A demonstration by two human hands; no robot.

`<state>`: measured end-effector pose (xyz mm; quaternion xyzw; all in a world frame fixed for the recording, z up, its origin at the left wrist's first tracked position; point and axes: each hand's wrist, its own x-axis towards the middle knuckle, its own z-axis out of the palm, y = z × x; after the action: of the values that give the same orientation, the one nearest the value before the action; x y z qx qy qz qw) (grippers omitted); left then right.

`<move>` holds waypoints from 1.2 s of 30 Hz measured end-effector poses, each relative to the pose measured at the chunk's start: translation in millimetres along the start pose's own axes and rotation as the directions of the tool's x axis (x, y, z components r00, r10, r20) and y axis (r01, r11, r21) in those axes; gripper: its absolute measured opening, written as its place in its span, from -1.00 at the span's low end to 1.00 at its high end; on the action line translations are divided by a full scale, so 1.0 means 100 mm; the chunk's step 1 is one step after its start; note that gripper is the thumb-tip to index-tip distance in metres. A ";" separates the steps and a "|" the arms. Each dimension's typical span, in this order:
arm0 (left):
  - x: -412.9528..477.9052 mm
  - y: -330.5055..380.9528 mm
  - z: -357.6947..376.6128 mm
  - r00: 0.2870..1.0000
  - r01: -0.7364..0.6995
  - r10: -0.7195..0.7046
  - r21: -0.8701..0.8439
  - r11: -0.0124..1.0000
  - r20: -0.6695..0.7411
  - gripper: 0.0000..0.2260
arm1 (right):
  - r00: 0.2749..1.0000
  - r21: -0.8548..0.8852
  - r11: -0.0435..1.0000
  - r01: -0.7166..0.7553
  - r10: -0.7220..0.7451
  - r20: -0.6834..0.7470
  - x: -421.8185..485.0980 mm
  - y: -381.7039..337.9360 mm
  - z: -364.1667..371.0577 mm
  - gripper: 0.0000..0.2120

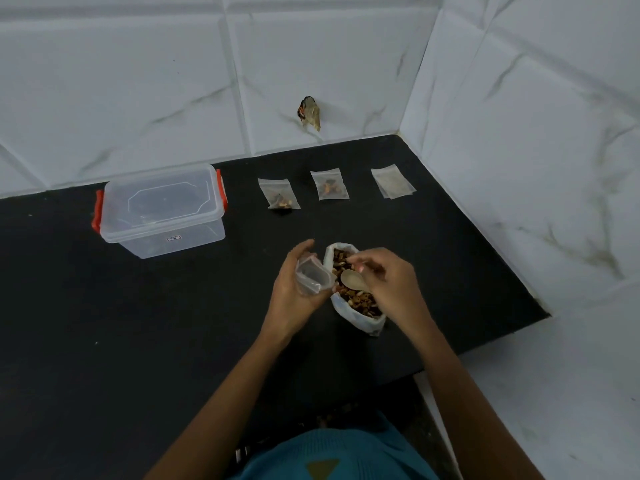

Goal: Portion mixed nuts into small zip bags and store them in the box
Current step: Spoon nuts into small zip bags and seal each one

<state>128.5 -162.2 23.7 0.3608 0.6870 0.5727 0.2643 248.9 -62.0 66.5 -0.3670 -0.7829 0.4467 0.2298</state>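
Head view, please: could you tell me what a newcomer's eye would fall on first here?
The hands at the centre of the black counter: the left hand holds an open small zip bag, the right hand a spoon over the white bag of mixed nuts. At back left stands a lidded clear box with red latches; right of it lie two filled bags and some empty bags.

Left hand (294,289) holds zip bag (313,276); right hand (388,282) spoon (351,279)
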 end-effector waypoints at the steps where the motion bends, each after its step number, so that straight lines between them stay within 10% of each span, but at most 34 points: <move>1: 0.00 -0.02 0.00 1.000 0.029 -0.029 -0.012 1.000 0.011 -0.28 | 0.997 -0.017 0.997 -0.071 0.070 -0.015 0.01 0.10 -0.04 -0.81; 12: -0.04 -0.29 0.11 0.993 0.103 -0.107 0.103 0.989 0.039 -0.51 | 0.906 -0.287 0.864 -0.414 0.420 -0.044 -0.11 0.80 -0.20 -0.70; 21: -0.09 -0.42 0.25 0.970 0.206 -0.218 0.108 0.973 0.111 -0.45 | 0.883 0.265 0.857 -0.441 0.467 -0.042 -0.06 0.71 -0.11 -0.87; 25: -0.11 -0.42 0.26 0.963 0.226 -0.237 0.093 0.970 0.126 -0.46 | 0.896 0.363 0.858 -0.365 0.429 -0.112 -0.02 0.65 0.01 -0.89; 36: -0.18 -0.31 0.27 0.924 0.319 -0.330 0.085 0.944 0.193 -0.50 | 0.977 -0.121 0.993 -0.004 -0.021 -0.211 -0.16 0.64 -0.12 -0.89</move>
<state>154.7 -163.1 -12.7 0.3057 0.7211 0.4628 0.4152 290.8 -47.0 16.4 -0.4223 -0.7811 0.3560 0.2911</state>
